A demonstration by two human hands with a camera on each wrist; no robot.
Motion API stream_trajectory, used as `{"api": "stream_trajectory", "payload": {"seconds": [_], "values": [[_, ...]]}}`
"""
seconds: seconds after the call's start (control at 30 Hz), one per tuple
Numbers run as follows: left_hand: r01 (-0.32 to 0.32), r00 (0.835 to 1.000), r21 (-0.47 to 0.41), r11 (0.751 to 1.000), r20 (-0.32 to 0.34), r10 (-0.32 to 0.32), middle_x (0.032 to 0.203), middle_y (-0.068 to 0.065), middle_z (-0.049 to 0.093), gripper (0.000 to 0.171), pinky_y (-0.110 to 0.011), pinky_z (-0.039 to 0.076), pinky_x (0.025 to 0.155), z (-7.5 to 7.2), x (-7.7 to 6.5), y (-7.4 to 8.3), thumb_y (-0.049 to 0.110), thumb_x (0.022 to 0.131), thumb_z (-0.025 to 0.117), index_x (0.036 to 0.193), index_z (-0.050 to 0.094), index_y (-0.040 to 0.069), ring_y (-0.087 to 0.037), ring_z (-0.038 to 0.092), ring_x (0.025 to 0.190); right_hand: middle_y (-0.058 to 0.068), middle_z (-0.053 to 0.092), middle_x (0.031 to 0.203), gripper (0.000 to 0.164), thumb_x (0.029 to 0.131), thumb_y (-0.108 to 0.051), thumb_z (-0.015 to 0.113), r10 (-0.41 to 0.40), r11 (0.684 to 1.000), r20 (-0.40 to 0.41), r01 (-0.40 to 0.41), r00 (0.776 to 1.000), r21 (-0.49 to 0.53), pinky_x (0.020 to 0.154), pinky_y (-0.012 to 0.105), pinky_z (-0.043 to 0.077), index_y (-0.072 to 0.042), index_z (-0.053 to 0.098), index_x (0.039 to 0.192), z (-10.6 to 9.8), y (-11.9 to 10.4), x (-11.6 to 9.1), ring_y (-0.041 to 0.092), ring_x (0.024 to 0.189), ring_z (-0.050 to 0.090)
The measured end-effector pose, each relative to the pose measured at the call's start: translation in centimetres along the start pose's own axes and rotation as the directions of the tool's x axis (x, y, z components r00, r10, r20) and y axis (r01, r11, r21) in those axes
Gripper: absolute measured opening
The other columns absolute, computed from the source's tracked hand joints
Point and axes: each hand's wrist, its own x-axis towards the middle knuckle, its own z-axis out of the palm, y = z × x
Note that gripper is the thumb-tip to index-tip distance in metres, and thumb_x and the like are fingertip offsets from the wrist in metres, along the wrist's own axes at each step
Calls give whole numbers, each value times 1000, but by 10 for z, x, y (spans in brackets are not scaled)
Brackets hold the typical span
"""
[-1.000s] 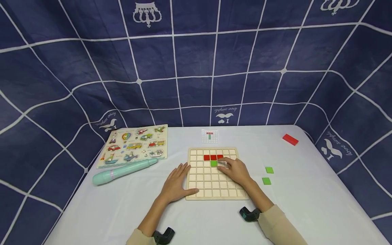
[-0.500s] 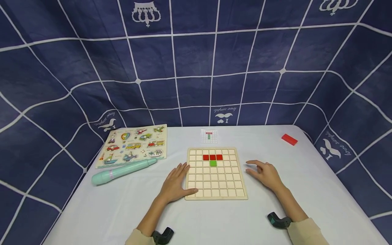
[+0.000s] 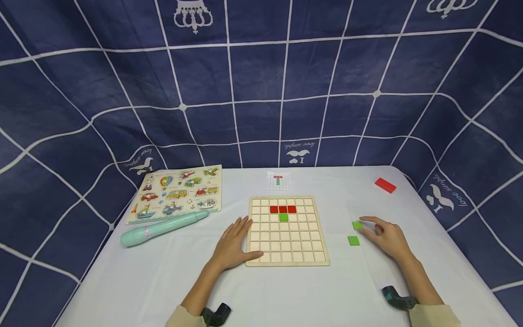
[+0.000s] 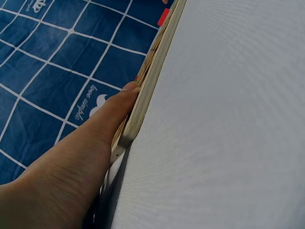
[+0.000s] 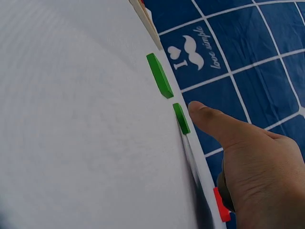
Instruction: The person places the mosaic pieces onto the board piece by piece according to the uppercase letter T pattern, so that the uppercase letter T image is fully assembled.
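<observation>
Far loose green tile (image 3: 357,225) on the white table (image 3: 306,295), right of the board (image 3: 287,236), with one edge between thumb and forefinger of the right hand (image 3: 388,238). Arched like a pincer, but cannot tell whether pinching or merely hovering; remaining fingers mostly hidden. Near green tile (image 3: 353,241) just beside, in full view. Left hand (image 3: 232,247) spread along the board's left edge, thumb over the near corner; in the left wrist view, only thumb and back visible, board almost edge-on. Red block (image 3: 385,185) farther off, partly behind the hand in the right wrist view. Sleeves (image 3: 185,317) cut off below.
</observation>
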Motion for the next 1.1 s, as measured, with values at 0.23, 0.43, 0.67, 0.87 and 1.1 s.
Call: {"api": "stream_trajectory", "payload": {"seconds": [0.23, 0.43, 0.67, 0.87, 1.1], "values": [[-18, 1000, 13, 1000, -17, 18, 150, -7, 26, 103, -44, 18, 110, 1, 0, -2, 76, 69, 55, 145, 31, 10, -25, 18, 138, -12, 27, 50, 35, 73, -25, 79, -13, 1000, 4, 13, 1000, 3, 39, 22, 20, -16, 69, 105, 0, 3, 0, 1, 45, 21], [-6, 1000, 4, 1000, -12, 6, 150, -7, 25, 104, -43, 17, 110, 1, 0, -2, 77, 68, 55, 145, 30, 11, -25, 17, 138, -11, 28, 50, 38, 73, -28, 78, 36, 999, 49, -35, 998, -8, 40, 23, 22, -16, 68, 108, 0, 2, 0, 3, 45, 23], [6, 1000, 7, 1000, 9, -6, 151, -5, 23, 105, -41, 14, 111, 0, 0, 0, 78, 68, 53, 146, 28, 12, -22, 14, 139, -9, 29, 52, 45, 76, -38, 74, 100, 995, 141, -95, 985, -43, 41, 23, 23, -13, 66, 113, -1, 1, -1, 6, 47, 26], [4, 1000, 7, 1000, 7, -4, 151, -5, 23, 104, -41, 14, 111, -1, 0, 0, 76, 69, 54, 146, 29, 11, -22, 14, 139, -9, 29, 52, 46, 77, -40, 73, 112, 993, 155, -106, 982, -49, 41, 23, 23, -12, 66, 113, 0, 1, 0, 7, 46, 26], [4, 1000, 8, 1000, 13, -4, 151, -5, 23, 104, -41, 14, 111, 0, 0, 0, 76, 69, 55, 146, 29, 11, -23, 14, 139, -9, 29, 52, 38, 78, -34, 73, 109, 994, 136, -104, 985, -41, 42, 23, 23, -12, 68, 109, 1, 3, -1, 7, 46, 26]]}}
